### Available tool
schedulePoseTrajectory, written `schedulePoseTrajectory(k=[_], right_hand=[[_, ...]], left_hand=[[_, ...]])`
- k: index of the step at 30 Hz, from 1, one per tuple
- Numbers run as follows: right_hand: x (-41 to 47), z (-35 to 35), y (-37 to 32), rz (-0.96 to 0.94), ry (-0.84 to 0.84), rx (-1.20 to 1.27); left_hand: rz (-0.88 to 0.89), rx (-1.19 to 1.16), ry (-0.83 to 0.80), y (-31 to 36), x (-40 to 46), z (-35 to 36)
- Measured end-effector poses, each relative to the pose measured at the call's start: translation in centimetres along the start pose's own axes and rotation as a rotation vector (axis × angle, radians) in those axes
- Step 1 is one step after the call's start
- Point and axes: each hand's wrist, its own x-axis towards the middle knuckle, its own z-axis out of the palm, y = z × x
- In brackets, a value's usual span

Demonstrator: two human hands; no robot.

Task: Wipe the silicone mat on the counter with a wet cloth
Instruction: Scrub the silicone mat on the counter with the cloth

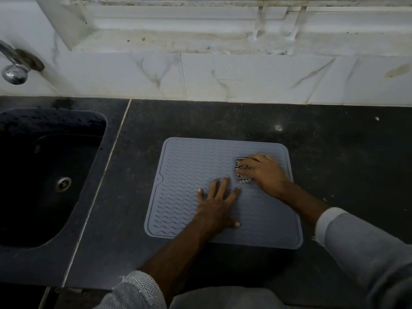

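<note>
The grey silicone mat (189, 175), ribbed with wavy lines and rimmed with a raised edge, lies flat on the dark stone bench (334, 152), to the right of the sink. On the mat's far right part the right hand (264, 172) presses down on a bunched checked cloth (243, 172), its fingers (244, 162) curled over the cloth and gripping it. Just nearer on the mat, the left hand (217, 206) lies flat with its fingers (223, 188) straight and spread, palm down on the ribs, holding nothing. Both forearms reach in from the near edge of the bench, each with a pale sleeve (356, 241) pushed back from the wrist.

Left of the mat, the black sink (95, 121) is sunk into the bench; only its metal drain (63, 184) shows at the bottom. Beyond the sink a chrome tap (14, 68) comes out of the white marbled wall tiles (245, 79). Behind the mat, above those tiles, runs a stained window sill (178, 41). No label or writing can be read anywhere.
</note>
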Motion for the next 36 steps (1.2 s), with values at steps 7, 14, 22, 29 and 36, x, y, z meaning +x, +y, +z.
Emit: schedulePoseTrajectory(k=[7, 14, 22, 29, 36], right_hand=[[-0.4, -1.5, 1.2, 0.039, -0.008, -0.048], [3.7, -0.1, -2.5, -0.056, 0.002, -0.053], [-1.6, -0.4, 2.1, 0.001, -0.018, -0.052], [2.6, -0.3, -2.1, -0.007, 0.078, 0.023], [-1.5, 1.0, 0.5, 0.062, 0.077, 0.017]], left_hand=[[-0.008, -0.007, -0.005, 0.0, 0.1, 0.0], [-0.012, -0.001, -0.008, 0.1, 0.2, 0.2], [0.006, -0.016, 0.014, 0.0, -0.2, -0.1], [-0.003, 0.002, 0.003, 0.0, 0.1, 0.1], [0.010, -0.019, 0.024, -0.1, 0.0, 0.3]])
